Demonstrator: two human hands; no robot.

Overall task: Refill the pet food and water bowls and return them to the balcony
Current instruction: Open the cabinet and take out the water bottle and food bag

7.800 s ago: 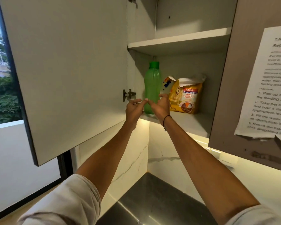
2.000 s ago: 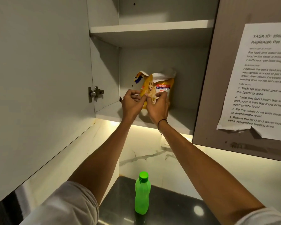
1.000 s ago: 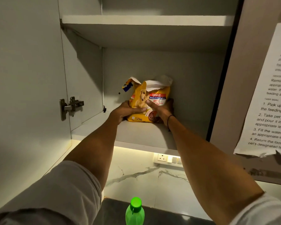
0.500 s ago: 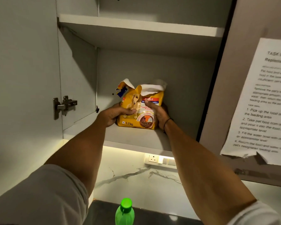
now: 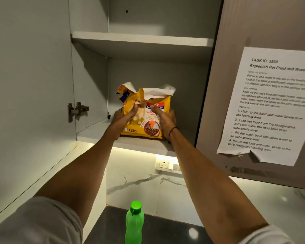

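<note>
A yellow pet food bag (image 5: 148, 125) with a torn-open top stands on the lower shelf (image 5: 144, 144) of an open wall cabinet. My left hand (image 5: 123, 118) grips the bag's left side, thumb across its front. My right hand (image 5: 165, 120) grips the bag's right side, a black band on its wrist. A green water bottle (image 5: 134, 224) with a green cap stands upright on the dark countertop (image 5: 165, 229) below. No bowls are in view.
The open cabinet door (image 5: 30, 103) hangs at the left with its hinge (image 5: 77, 110). An upper shelf (image 5: 141, 39) sits above the bag. A paper task sheet (image 5: 269, 106) is taped to the shut door on the right. A wall socket (image 5: 164, 164) sits under the cabinet.
Both hands stay on the bag's sides. The bag has slid slightly toward the shelf's front. Much earlier, the green bottle stood on the shelf; now it is on the countertop.
</note>
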